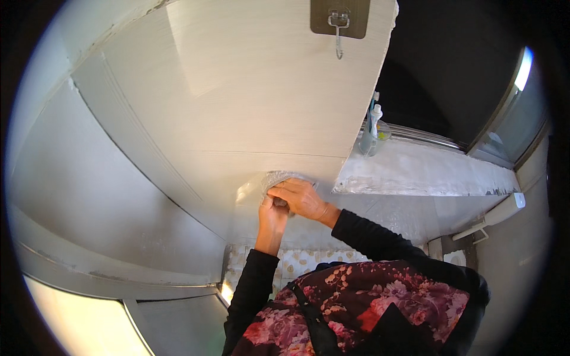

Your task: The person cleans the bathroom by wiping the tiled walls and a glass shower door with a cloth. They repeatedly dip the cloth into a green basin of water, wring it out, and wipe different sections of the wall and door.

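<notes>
A grey cloth [281, 176] is bunched between my two hands, close to the light wall panel [249, 111]. My left hand [272, 216] comes up from below and has hold of the cloth's lower left part. My right hand [301, 197] reaches in from the right and lies over the cloth, its fingers bent round it. Some of the left fingers are hidden behind the cloth and the right hand. Whether the cloth touches the wall, I cannot tell.
A metal hook [339, 40] is fixed high on the wall. To the right, a cup [373, 139] with a toothbrush and a toothpaste tube [376, 116] stands on the window sill [414, 169]. A white cistern [505, 209] is at the far right, above patterned floor tiles [296, 262].
</notes>
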